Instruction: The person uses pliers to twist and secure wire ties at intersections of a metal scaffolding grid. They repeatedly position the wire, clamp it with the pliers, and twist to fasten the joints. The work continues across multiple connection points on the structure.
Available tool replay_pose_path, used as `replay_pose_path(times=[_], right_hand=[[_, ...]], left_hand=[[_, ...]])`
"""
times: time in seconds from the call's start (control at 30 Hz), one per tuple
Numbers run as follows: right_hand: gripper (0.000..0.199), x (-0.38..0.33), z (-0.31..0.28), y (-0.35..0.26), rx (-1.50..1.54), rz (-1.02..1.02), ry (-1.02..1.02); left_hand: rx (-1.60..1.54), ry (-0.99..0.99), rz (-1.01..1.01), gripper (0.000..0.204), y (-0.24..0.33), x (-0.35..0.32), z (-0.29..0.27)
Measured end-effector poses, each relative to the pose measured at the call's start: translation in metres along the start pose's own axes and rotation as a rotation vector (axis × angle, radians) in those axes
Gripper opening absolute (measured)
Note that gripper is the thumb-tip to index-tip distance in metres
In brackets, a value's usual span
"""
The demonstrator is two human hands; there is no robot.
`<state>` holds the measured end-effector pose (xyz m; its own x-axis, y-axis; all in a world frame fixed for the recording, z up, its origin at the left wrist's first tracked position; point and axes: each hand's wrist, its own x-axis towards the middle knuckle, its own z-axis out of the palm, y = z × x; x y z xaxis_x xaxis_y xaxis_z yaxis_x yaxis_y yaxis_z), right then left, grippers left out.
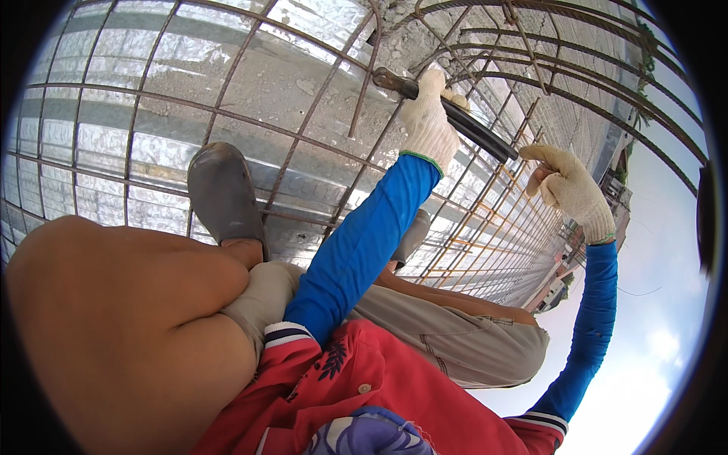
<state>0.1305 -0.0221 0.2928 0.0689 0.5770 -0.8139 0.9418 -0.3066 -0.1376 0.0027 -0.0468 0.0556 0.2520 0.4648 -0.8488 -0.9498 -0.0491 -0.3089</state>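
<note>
My left hand [431, 125], in a white knit glove with a blue sleeve behind it, is closed around a pair of pincers [481, 136]. The pincers have long black handles, which lie close together, and a rusty brown head that sticks out past my fist above the steel mesh [296, 136]. To the right, my right hand [569, 186] wears a similar glove. Its index finger reaches toward the ends of the handles, at or almost at them. A bare fingertip shows below that finger, apart from it, and I see nothing held there. The palm is hidden.
Thick curved rebar [591, 95] arches across the upper right. Rusty mesh lies over silvery ribbed metal decking [91, 121] with concrete crumbs on it. My grey shoe [224, 186] stands on the mesh at left, the other shoe [413, 236] beyond my sleeve. Open sky shows at right.
</note>
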Motion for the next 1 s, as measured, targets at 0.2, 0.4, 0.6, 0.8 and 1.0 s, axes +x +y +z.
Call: replay_pose_path(times=[0.2,0.4,0.6,0.8,1.0], right_hand=[[0.049,-0.012,-0.011,0.027,-0.023,0.07,-0.18],[0.055,-0.018,-0.012,0.038,-0.271,0.049,-0.03],[0.093,-0.024,0.045,-0.01,-0.789,-0.124,0.245],[0.081,0.025,0.126,-0.03,-1.337,-0.087,0.408],[0.052,0.053,0.128,-0.04,-1.205,-0.095,0.34]], left_hand=[[0.016,-0.158,-0.03,0.029,-0.002,0.008,-0.014],[0.045,-0.072,-0.032,0.027,-0.002,0.007,-0.016],[0.12,-0.084,-0.017,0.024,-0.003,0.011,-0.019],[0.097,-0.038,-0.031,0.027,0.005,-0.003,-0.01],[0.195,-0.084,-0.039,0.028,0.012,-0.002,-0.017]])
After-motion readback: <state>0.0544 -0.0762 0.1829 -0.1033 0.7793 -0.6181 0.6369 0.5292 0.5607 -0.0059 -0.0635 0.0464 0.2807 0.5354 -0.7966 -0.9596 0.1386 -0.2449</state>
